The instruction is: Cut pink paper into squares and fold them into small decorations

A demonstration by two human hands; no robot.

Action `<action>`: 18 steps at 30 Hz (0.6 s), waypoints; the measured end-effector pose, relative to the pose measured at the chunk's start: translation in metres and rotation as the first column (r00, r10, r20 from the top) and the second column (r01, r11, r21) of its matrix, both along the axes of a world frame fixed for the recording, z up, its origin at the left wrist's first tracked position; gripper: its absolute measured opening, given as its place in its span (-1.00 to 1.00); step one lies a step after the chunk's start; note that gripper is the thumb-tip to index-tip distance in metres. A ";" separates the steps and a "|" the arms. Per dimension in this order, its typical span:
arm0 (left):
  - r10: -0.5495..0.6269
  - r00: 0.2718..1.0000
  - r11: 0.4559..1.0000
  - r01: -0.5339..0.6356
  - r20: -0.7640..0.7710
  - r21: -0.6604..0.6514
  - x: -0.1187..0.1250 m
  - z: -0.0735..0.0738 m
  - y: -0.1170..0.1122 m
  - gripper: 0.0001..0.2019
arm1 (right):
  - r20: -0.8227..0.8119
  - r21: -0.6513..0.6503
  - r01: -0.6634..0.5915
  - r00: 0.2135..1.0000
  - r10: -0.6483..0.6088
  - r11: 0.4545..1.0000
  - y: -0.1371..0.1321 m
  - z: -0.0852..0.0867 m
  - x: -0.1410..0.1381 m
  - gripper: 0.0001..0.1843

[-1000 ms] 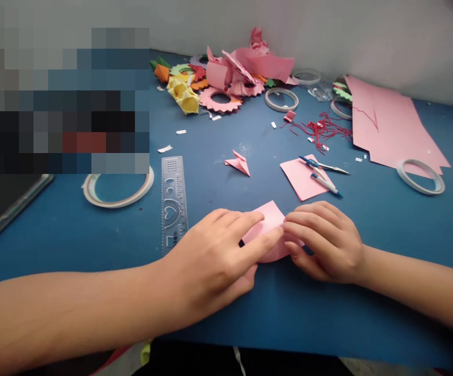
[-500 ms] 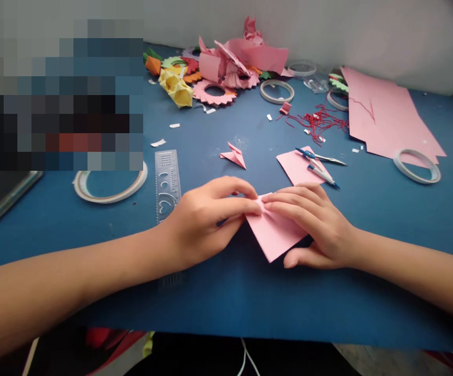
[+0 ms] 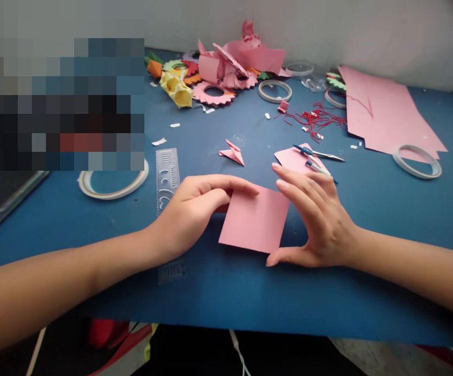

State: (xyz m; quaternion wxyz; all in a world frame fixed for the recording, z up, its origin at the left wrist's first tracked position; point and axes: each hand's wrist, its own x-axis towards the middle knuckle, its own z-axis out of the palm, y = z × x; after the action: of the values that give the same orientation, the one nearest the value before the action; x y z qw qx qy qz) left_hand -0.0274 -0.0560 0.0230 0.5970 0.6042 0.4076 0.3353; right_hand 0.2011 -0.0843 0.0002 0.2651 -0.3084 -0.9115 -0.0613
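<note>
A square of pink paper lies between my hands, slightly turned on the blue table. My left hand grips its upper left edge, with the index finger stretched over the top and the other fingers hidden beneath. My right hand is spread open beside the paper's right edge, thumb near the lower right corner; whether it touches is hard to tell. Beyond them sit a small folded pink piece, another pink sheet and a blue-and-white compass on that sheet. A clear stencil ruler lies partly under my left forearm.
Folded paper pieces are heaped at the back, near tape rolls and tangled red thread. A large pink sheet lies at the right with a tape roll. Another tape roll is at the left.
The pink paper has turned from a diamond position to nearly square-on and shifted left. My right hand has let go and its fingers have spread away from the paper.
</note>
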 end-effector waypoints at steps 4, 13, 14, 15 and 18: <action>-0.010 1.000 1.000 0.010 0.021 -0.026 -0.001 -0.002 -0.001 -0.70 | 0.015 -0.025 -0.035 0.999 0.035 0.999 0.000 0.001 0.000 0.09; -0.061 0.989 0.980 0.085 -0.136 0.178 0.003 0.004 -0.007 -0.70 | -0.056 -0.082 -0.001 0.998 -0.004 0.997 0.001 -0.003 0.001 -0.03; -0.058 0.989 0.982 0.080 -0.134 0.170 0.004 0.003 -0.007 -0.70 | -0.070 -0.090 0.006 0.998 -0.012 0.996 0.002 -0.003 0.001 -0.07; -0.056 0.990 0.985 0.076 -0.129 0.154 0.004 0.003 -0.007 -0.70 | -0.087 -0.098 0.013 0.996 -0.022 0.995 0.002 -0.004 0.001 -0.12; -0.062 0.996 0.993 0.068 -0.063 0.100 0.006 0.000 -0.007 -0.61 | -0.132 -0.116 0.016 0.991 -0.031 0.993 0.004 -0.004 0.002 -0.29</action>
State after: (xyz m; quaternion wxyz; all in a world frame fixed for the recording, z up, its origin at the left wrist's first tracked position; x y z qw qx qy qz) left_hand -0.0215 -0.0635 0.0233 0.5633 0.6568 0.3878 0.3178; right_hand 0.2034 -0.0807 -0.0041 0.3065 -0.3373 -0.8901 0.0086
